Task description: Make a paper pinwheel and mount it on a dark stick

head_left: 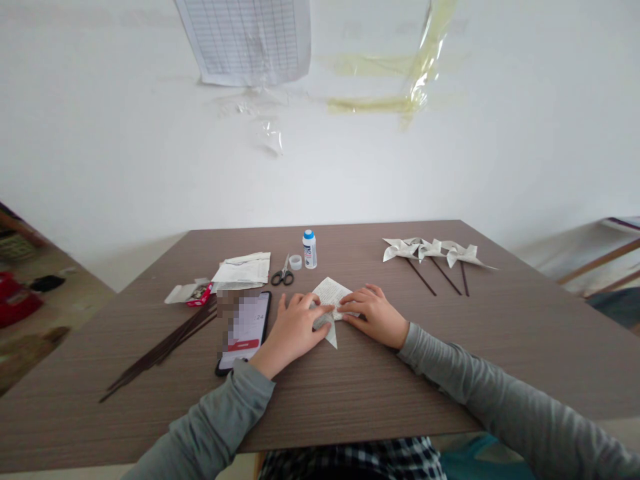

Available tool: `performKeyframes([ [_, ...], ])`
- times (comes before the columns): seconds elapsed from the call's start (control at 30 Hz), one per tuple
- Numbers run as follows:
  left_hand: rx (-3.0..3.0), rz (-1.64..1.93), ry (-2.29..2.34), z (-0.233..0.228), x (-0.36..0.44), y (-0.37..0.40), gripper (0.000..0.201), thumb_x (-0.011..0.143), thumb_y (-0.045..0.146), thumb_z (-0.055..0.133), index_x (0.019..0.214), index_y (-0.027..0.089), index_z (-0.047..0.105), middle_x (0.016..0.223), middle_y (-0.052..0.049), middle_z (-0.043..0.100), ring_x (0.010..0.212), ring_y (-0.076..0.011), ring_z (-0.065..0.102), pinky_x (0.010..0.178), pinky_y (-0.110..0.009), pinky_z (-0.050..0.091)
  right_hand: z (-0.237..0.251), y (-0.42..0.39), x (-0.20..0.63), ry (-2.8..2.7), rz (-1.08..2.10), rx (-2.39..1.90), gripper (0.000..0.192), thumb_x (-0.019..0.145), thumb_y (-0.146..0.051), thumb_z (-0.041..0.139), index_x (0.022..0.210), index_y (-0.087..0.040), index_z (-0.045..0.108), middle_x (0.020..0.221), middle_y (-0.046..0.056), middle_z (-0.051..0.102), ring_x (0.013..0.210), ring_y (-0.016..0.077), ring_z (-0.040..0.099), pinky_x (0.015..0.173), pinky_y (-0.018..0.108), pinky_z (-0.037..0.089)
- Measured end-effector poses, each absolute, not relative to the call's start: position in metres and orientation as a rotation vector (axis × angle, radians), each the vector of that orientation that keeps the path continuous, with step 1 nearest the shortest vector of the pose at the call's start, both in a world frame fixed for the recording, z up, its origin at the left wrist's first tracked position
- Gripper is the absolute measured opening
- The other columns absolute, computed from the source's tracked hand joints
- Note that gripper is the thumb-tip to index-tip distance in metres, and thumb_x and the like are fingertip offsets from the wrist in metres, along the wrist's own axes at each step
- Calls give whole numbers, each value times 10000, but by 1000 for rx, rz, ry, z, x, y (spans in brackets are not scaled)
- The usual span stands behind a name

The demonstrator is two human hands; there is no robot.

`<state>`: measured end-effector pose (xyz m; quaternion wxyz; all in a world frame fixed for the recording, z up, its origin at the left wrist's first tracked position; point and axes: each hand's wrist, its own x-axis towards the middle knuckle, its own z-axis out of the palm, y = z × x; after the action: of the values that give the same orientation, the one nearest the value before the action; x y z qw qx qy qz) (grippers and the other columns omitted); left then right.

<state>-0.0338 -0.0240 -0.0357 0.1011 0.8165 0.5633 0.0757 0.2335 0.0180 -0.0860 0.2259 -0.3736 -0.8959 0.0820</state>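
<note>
A printed paper sheet [330, 293] lies partly folded on the brown table [350, 380], just in front of me. My left hand [293, 330] presses its fingertips onto the sheet's left side. My right hand [373, 313] rests flat on the sheet's right side, fingers pointing left. Both hands touch the paper and hold it down against the table. A folded corner sticks out below between the hands.
A phone [245, 330] lies left of my left hand, beside a bundle of thin dark sticks [160, 350]. Behind are scissors [283, 275], a glue bottle [309, 249], a tape roll [295, 262], paper scraps [243, 270] and a small red box [199, 293]. Three paper pinwheels [430, 252] lie at right.
</note>
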Motion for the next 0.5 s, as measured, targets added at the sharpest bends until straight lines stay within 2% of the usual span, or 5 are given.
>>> performKeyframes([
  [0.17,2407,243,1656,-36,-34,-24,409,1153,357,790,1536,407,925,1616,-104,816,1569,-452,679,1493,-873,339,-87,18,233,-2449,218,-1030,241,1209,-304,784,1329,-384,976,1407,93,956,1342,357,883,1383,694,547],
  [0.3,2397,235,1679,-34,-32,-24,463,1142,353,806,1595,379,899,1653,-123,807,1592,-483,675,1490,-891,338,-87,18,233,-2448,285,-1032,268,1231,-344,732,1338,-378,975,1423,97,948,1359,370,868,1411,760,503],
  [0.5,2410,235,1673,-31,-31,-25,438,1138,352,838,1570,375,913,1638,-126,818,1588,-481,692,1490,-882,358,-86,17,233,-2455,269,-1035,258,1227,-321,752,1348,-373,973,1428,85,949,1369,346,862,1422,716,510],
])
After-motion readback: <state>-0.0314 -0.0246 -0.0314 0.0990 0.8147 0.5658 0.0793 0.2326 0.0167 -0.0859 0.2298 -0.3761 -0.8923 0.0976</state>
